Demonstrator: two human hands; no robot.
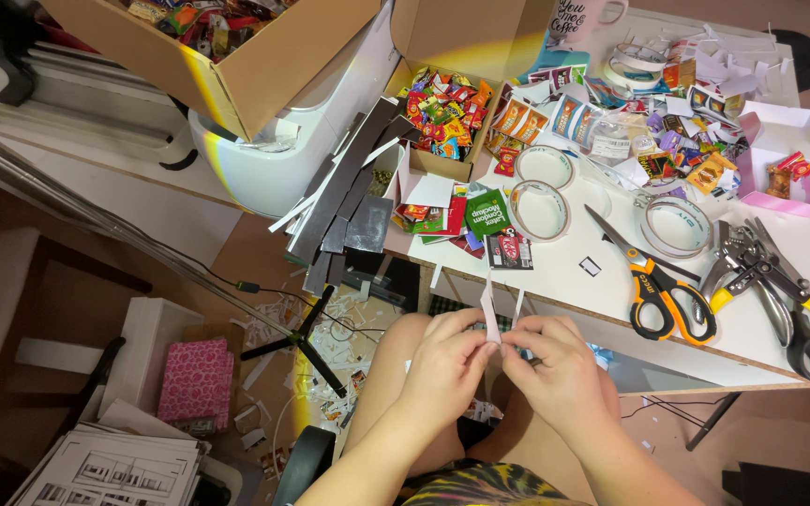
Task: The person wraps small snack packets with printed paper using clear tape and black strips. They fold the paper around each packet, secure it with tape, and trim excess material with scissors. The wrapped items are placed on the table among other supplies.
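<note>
We are getting a single view, worn on the person's head, looking steeply down. It is facing forward over the lap toward the white table [602,305], which is running diagonally across the upper right. The hands are sitting close, low in the frame's centre; the floor [236,253] is showing far below on the left.

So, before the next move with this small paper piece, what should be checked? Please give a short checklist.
1. Left hand pinches the paper strip: ok.
2. Right hand touches the same piece: ok.
3. Second thin strip held firmly: cannot tell.
4. Scissors lie on the table, blades closed, near the right hand: ok.
5. Tape rolls in reach on the table: ok.
6. Table space near the hands free of scraps: not ok.
</note>
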